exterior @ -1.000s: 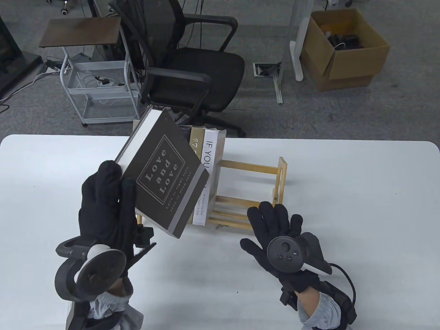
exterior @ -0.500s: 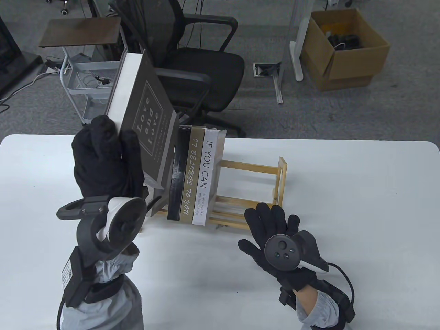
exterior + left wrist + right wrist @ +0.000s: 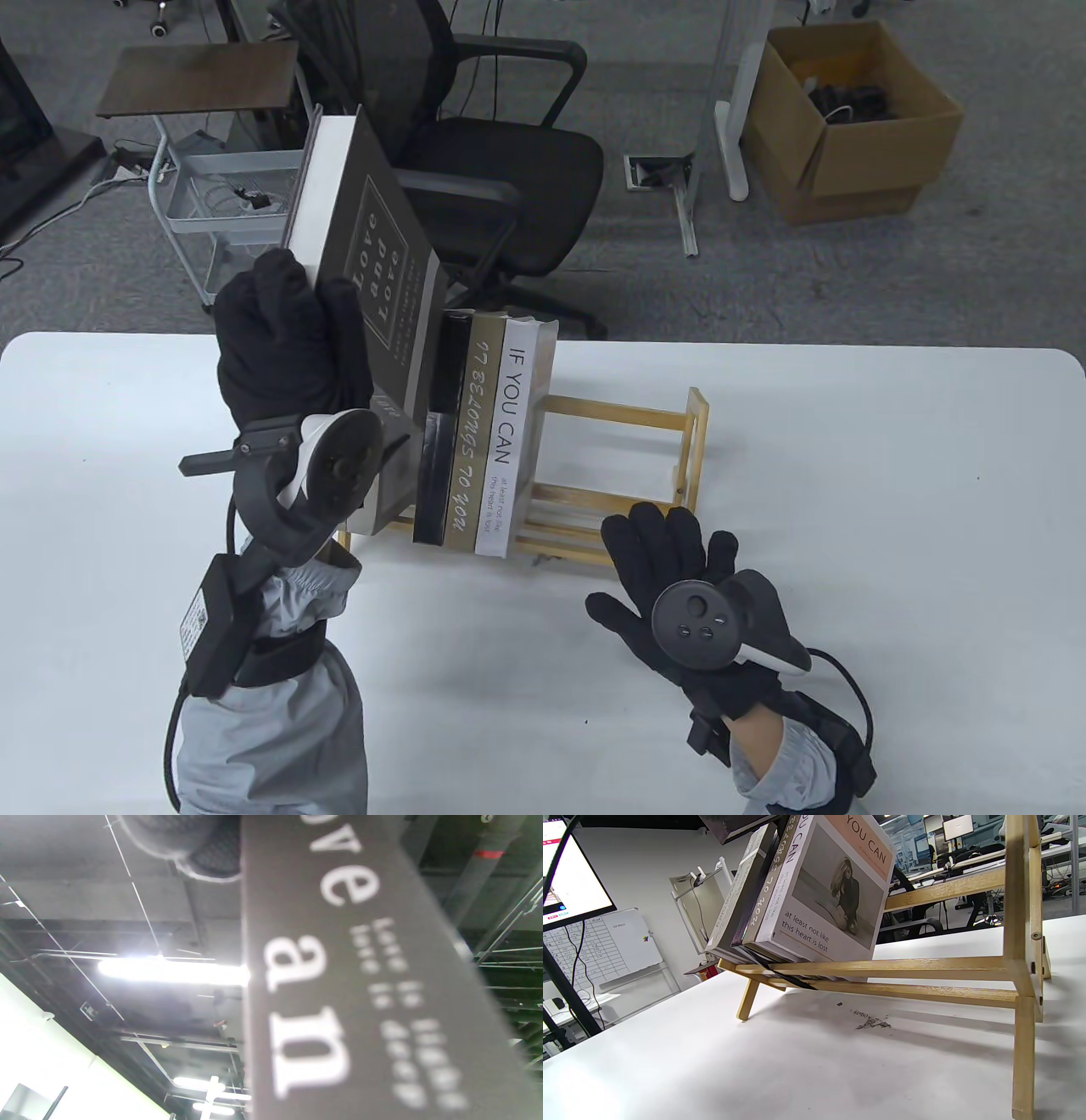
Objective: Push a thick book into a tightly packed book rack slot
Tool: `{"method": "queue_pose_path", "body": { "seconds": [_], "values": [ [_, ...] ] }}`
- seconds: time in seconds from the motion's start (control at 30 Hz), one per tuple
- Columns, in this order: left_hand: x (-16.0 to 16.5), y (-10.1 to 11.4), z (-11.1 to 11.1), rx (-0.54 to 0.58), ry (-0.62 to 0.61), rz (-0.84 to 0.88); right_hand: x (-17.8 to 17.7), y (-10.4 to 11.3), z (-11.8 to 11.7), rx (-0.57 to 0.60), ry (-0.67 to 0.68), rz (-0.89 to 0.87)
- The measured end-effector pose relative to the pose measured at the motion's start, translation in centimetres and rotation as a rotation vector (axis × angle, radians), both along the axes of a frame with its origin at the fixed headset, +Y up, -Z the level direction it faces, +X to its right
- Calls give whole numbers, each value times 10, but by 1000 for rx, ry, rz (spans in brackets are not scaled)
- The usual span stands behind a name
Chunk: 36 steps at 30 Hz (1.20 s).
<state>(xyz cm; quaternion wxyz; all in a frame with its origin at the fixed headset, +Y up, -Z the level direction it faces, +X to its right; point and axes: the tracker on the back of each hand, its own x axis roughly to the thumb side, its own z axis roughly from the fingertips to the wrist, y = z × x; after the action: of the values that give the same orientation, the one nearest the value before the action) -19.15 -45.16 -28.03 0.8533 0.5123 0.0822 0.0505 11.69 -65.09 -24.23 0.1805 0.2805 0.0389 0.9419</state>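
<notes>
Beyond the white table (image 3: 848, 509), a black office chair (image 3: 475, 161) stands on grey carpet, with a white wire trolley (image 3: 229, 221) under a dark wooden top (image 3: 199, 78) to its left. An open cardboard box (image 3: 848, 127) holding dark items sits at upper right, just beside a white desk leg (image 3: 731, 102). In the right wrist view, a monitor (image 3: 572, 870) shows at the left edge, a whiteboard (image 3: 611, 950) stands behind it, and a dark scuff mark (image 3: 869, 1021) lies on the tabletop.
</notes>
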Motion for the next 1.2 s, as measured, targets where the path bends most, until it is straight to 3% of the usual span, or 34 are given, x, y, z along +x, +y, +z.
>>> {"method": "queue_pose_path", "body": {
  "seconds": [0.23,1.2],
  "values": [
    [-2,-5,-6,-23,6,-10,-2,-1,0,-7,5,8],
    [0,-83,-53,-381,-61,-78,-2,-2,-2,-24,5,4]
  ]
}}
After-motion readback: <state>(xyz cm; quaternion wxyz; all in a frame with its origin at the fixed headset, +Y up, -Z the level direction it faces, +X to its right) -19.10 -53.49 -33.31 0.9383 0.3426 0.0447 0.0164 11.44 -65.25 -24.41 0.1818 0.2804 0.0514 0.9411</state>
